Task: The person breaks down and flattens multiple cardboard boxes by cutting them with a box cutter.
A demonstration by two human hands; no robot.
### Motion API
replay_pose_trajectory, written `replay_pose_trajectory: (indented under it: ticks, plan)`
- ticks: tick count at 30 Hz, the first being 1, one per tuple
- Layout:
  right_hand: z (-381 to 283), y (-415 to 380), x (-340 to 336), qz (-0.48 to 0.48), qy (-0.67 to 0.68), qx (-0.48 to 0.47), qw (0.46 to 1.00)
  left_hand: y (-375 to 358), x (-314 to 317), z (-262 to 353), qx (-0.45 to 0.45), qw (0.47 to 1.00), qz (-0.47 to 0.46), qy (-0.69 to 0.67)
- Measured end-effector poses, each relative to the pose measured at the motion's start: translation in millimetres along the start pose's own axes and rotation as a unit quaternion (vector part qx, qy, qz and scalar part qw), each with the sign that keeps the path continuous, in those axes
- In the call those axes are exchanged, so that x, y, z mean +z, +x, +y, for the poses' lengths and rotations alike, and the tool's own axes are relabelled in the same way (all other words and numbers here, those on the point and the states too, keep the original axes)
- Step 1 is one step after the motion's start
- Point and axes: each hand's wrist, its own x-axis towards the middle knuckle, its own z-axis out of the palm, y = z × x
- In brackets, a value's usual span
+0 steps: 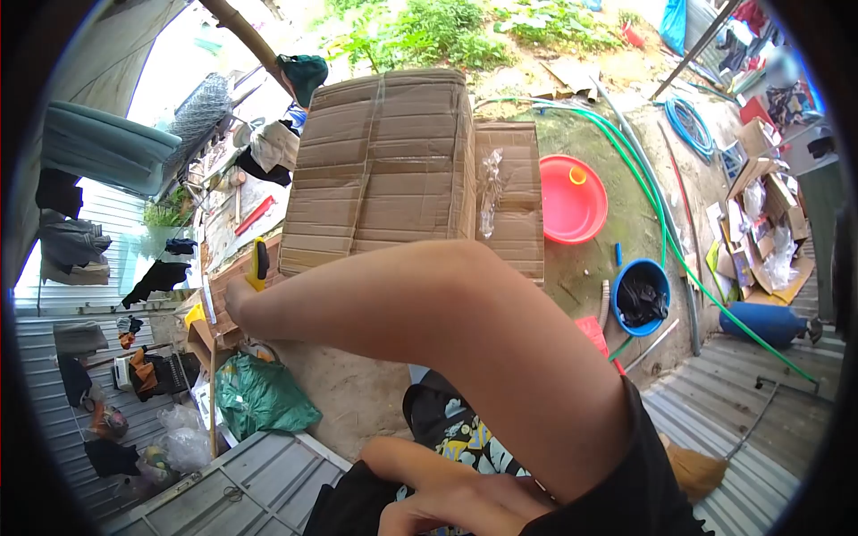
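Nearest the camera, our bare right arm [536,375] crosses the frame from lower right to middle left. To work well at that reach, we should keep the right hand [239,302] steady and the wrist unstrained. Its fingers are hidden — we cannot tell whether the grip is closed on the yellow-and-black handle [260,259] just above and right of it. Farther right, upper centre, stands the large cardboard box [375,170]; our left hand [456,500], bottom centre, shows too little to judge.
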Motion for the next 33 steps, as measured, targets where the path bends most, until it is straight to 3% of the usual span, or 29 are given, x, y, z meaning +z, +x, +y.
replay_pose_trajectory:
  ticks: [8,10,11,12,13,14,15,16,17,18,20,21,23,24,25,26,27,31,33]
  plan:
    - [39,-32,30,0.002,0.002,0.094,0.996,2,-18,-4,-0.016,0.999,-0.022,0.018]
    - [53,-44,66,0.077,0.065,0.124,0.987,-2,-29,-3,-0.051,0.996,0.001,0.067]
    - [57,-88,48,0.071,0.146,0.206,0.965,-6,-37,-2,-0.093,0.989,0.032,0.115]
    - [64,-110,73,0.135,0.215,0.277,0.927,-15,-49,-1,-0.147,0.968,0.097,0.180]
    - [69,-144,92,0.261,0.297,0.316,0.862,-25,-59,-5,-0.212,0.916,0.247,0.233]
    - [69,-181,104,0.262,0.324,0.403,0.815,-62,-83,-22,-0.271,0.815,0.420,0.293]
    - [65,-218,137,0.327,0.328,0.465,0.754,-92,-111,-40,-0.147,0.733,0.562,0.355]
    - [55,-260,153,0.322,0.389,0.548,0.667,-120,-129,-42,-0.104,0.661,0.657,0.347]
    - [47,-302,216,0.425,0.337,0.558,0.628,-177,-165,-62,-0.095,0.568,0.724,0.380]
    - [31,-346,273,0.409,0.311,0.636,0.576,-209,-186,-66,-0.069,0.527,0.777,0.338]
    - [-24,-421,289,0.253,0.257,0.741,0.566,-224,-198,-44,0.094,0.602,0.783,0.123]
    - [-52,-447,298,0.292,0.204,0.762,0.541,-223,-205,-41,0.104,0.597,0.786,0.124]
    - [-97,-481,303,0.320,0.207,0.796,0.470,-220,-219,-40,0.134,0.507,0.848,0.073]
    - [-108,-491,305,0.320,0.204,0.814,0.440,-222,-229,-46,0.144,0.500,0.851,0.070]
    - [-114,-497,313,0.317,0.204,0.809,0.451,-220,-239,-55,0.197,0.465,0.860,0.070]
    - [-119,-500,323,0.326,0.221,0.813,0.428,-219,-247,-65,0.247,0.427,0.867,0.069]
    - [-123,-501,329,0.335,0.237,0.818,0.404,-207,-245,-63,0.251,0.421,0.869,0.065]
    - [-98,-458,300,0.344,0.283,0.787,0.427,-157,-239,-33,0.199,0.433,0.870,0.125]
    - [-83,-448,327,0.341,0.282,0.734,0.515,-151,-252,-25,0.200,0.427,0.863,0.179]
